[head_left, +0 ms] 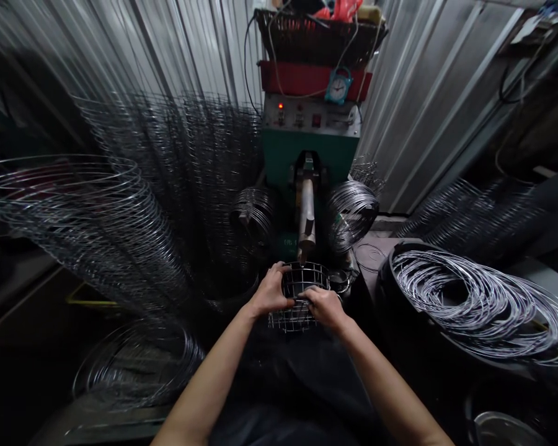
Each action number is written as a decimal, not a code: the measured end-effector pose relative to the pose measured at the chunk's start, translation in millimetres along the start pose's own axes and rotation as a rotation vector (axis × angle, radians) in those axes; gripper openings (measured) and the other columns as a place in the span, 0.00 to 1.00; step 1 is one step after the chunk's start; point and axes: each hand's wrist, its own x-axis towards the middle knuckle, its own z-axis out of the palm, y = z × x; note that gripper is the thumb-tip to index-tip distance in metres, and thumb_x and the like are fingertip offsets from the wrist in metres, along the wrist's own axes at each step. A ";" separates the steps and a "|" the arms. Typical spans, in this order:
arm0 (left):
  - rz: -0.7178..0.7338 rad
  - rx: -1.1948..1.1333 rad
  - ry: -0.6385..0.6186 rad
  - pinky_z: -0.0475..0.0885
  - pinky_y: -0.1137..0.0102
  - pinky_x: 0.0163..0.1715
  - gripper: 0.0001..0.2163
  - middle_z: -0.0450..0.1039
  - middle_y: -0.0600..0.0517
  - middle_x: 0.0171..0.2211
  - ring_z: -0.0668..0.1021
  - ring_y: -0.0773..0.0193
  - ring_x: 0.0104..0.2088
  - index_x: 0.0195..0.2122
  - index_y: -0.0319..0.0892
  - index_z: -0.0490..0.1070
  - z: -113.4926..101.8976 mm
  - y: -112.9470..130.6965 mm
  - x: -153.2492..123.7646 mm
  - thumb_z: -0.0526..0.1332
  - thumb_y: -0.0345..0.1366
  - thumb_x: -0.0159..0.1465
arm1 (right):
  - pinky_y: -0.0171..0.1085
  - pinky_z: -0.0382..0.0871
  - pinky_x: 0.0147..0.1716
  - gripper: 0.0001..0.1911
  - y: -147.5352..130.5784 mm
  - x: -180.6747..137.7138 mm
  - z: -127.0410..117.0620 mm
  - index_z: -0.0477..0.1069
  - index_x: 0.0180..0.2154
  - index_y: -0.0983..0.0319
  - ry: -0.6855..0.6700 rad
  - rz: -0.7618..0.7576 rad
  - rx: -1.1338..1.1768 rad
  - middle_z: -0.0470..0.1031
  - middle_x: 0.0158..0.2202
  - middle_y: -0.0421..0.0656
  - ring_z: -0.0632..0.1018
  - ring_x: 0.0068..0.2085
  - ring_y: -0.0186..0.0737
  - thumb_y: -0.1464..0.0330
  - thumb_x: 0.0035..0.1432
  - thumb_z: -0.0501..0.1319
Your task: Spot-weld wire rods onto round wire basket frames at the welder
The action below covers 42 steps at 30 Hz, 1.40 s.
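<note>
A wire basket (pixel 302 319) of crossed metal rods lies between my hands, just below the electrode arm (pixel 307 217) of a green machine (pixel 311 145). My left hand (pixel 272 291) grips the basket's left side, thumb toward the middle and fingers over the far rim. From the right, my right hand (pixel 324 305) closes over the near wires, its fingertips pinched at the basket's middle. Whether a loose wire sits in that pinch is too small to tell. The arm's lower tip is close to the far rim; contact between them cannot be made out.
Tall stacks of wire rings (pixel 97 229) stand at the left. Wire coils (pixel 353 214) hang beside the machine's arm. At the right, a black tub (pixel 400 291) holds many loose metal rings (pixel 474 303). A turquoise clock (pixel 338 85) hangs above the control panel (pixel 297 116).
</note>
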 end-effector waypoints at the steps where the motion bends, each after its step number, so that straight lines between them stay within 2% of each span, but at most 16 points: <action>1: -0.005 -0.005 -0.005 0.57 0.51 0.58 0.38 0.56 0.36 0.58 0.58 0.44 0.61 0.53 0.38 0.60 -1.7 0.1 3.9 0.70 0.33 0.39 | 0.33 0.67 0.37 0.15 0.0 2.7 -1.9 0.73 0.45 0.56 0.006 0.010 -0.009 0.76 0.43 0.43 0.76 0.42 0.41 0.74 0.56 0.57; 4: -0.012 -0.027 -0.022 0.59 0.54 0.58 0.37 0.59 0.37 0.56 0.61 0.44 0.59 0.51 0.36 0.62 -5.9 1.5 14.2 0.71 0.34 0.38 | 0.33 0.67 0.38 0.13 0.1 8.8 -5.4 0.73 0.44 0.57 0.028 0.024 -0.015 0.76 0.43 0.42 0.76 0.43 0.40 0.73 0.57 0.57; 8: 0.030 -0.051 -0.022 0.62 0.56 0.56 0.35 0.63 0.43 0.52 0.65 0.47 0.57 0.50 0.41 0.64 -5.5 1.6 16.6 0.71 0.33 0.38 | 0.31 0.67 0.40 0.14 -0.4 6.9 -2.8 0.73 0.44 0.57 0.071 0.030 -0.019 0.76 0.43 0.41 0.76 0.45 0.38 0.75 0.57 0.58; 12: 0.004 -0.022 0.019 0.60 0.54 0.57 0.36 0.61 0.41 0.55 0.62 0.45 0.58 0.50 0.40 0.64 -0.8 -1.3 16.4 0.71 0.35 0.38 | 0.31 0.68 0.38 0.17 0.0 4.5 2.7 0.72 0.46 0.56 0.099 0.068 -0.050 0.76 0.44 0.41 0.77 0.43 0.38 0.76 0.57 0.57; 16: -0.043 0.011 0.049 0.60 0.55 0.57 0.36 0.60 0.40 0.55 0.63 0.45 0.58 0.50 0.38 0.64 -1.2 -3.3 31.1 0.71 0.34 0.38 | 0.31 0.68 0.38 0.16 3.6 19.5 5.1 0.73 0.45 0.56 0.148 0.104 -0.054 0.76 0.45 0.42 0.77 0.43 0.38 0.75 0.58 0.57; 19: -0.052 0.027 0.029 0.63 0.56 0.55 0.35 0.63 0.41 0.51 0.67 0.46 0.55 0.49 0.37 0.65 -3.9 -4.0 42.5 0.72 0.36 0.37 | 0.32 0.69 0.39 0.13 7.4 30.7 8.4 0.74 0.43 0.55 0.228 0.117 0.011 0.76 0.44 0.42 0.76 0.42 0.38 0.74 0.57 0.58; 21: -0.042 0.027 0.029 0.64 0.57 0.54 0.36 0.64 0.42 0.49 0.68 0.47 0.53 0.49 0.37 0.65 -4.4 -5.1 44.9 0.72 0.38 0.37 | 0.33 0.69 0.41 0.13 11.3 28.5 13.1 0.73 0.44 0.56 0.341 0.128 0.130 0.75 0.46 0.43 0.76 0.43 0.38 0.72 0.56 0.60; 24: -0.034 0.029 0.060 0.62 0.57 0.56 0.37 0.63 0.43 0.52 0.66 0.47 0.55 0.50 0.39 0.64 -3.2 -8.4 43.2 0.72 0.38 0.37 | 0.36 0.69 0.43 0.17 21.5 5.7 27.3 0.71 0.48 0.58 0.518 0.191 0.483 0.75 0.44 0.45 0.76 0.42 0.40 0.65 0.55 0.61; 26: -0.025 0.032 0.072 0.60 0.56 0.58 0.38 0.60 0.42 0.54 0.63 0.46 0.58 0.51 0.40 0.64 -1.8 -10.7 42.9 0.72 0.37 0.37 | 0.39 0.69 0.42 0.18 31.4 -20.5 43.8 0.71 0.46 0.62 0.553 0.296 0.749 0.76 0.41 0.46 0.76 0.41 0.42 0.60 0.55 0.59; 28: -0.029 0.028 0.081 0.58 0.56 0.59 0.38 0.58 0.41 0.56 0.61 0.46 0.59 0.52 0.39 0.63 -0.7 -12.7 45.3 0.72 0.37 0.37 | 0.41 0.69 0.42 0.20 42.3 -51.6 65.8 0.72 0.41 0.63 0.549 0.423 0.907 0.77 0.39 0.47 0.76 0.41 0.45 0.55 0.55 0.57; 31: -0.054 0.011 0.101 0.58 0.56 0.58 0.38 0.59 0.41 0.56 0.62 0.46 0.59 0.51 0.38 0.63 -0.7 -15.2 53.3 0.72 0.36 0.37 | 0.41 0.69 0.40 0.23 56.0 -95.2 100.0 0.73 0.38 0.63 0.551 0.550 0.900 0.77 0.34 0.47 0.76 0.38 0.46 0.51 0.52 0.56; 34: -0.073 -0.009 0.106 0.61 0.57 0.57 0.36 0.62 0.44 0.53 0.65 0.47 0.57 0.50 0.40 0.64 -2.5 -17.0 62.3 0.72 0.36 0.37 | 0.38 0.70 0.34 0.23 63.7 -120.1 119.2 0.72 0.41 0.63 0.569 0.623 0.880 0.75 0.30 0.44 0.75 0.31 0.41 0.52 0.54 0.54; 38: -0.101 0.001 0.098 0.65 0.59 0.52 0.34 0.65 0.44 0.49 0.70 0.50 0.51 0.48 0.38 0.65 -3.8 -18.1 70.4 0.72 0.36 0.37 | 0.38 0.69 0.35 0.22 66.3 -121.4 116.9 0.73 0.40 0.63 0.654 0.670 0.908 0.76 0.33 0.45 0.75 0.35 0.42 0.53 0.54 0.54; 42: -0.091 -0.024 0.109 0.68 0.60 0.49 0.32 0.67 0.47 0.44 0.72 0.51 0.47 0.45 0.40 0.66 -1.5 -19.1 74.5 0.72 0.38 0.36 | 0.39 0.69 0.38 0.22 63.2 -113.2 109.5 0.75 0.34 0.64 0.601 0.659 0.944 0.77 0.33 0.47 0.76 0.37 0.46 0.52 0.49 0.59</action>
